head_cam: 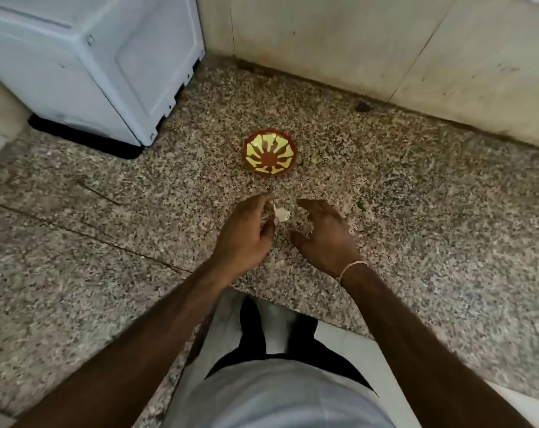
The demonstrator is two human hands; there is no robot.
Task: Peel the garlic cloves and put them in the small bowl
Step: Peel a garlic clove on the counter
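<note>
A small brown bowl (270, 152) with a yellow sunburst pattern sits on the speckled granite counter (416, 211), with nothing visible inside it. Just in front of it, my left hand (246, 234) pinches a pale garlic clove (281, 214) whose papery skin sticks out past the fingertips. My right hand (325, 234) hovers beside it with relaxed, spread fingers and holds nothing. A thin bracelet circles the right wrist. Both hands are slightly blurred.
A white appliance (89, 63) stands on a black base at the back left of the counter. A beige tiled wall (385, 41) runs along the back. The counter's front edge (292, 307) lies close to my body.
</note>
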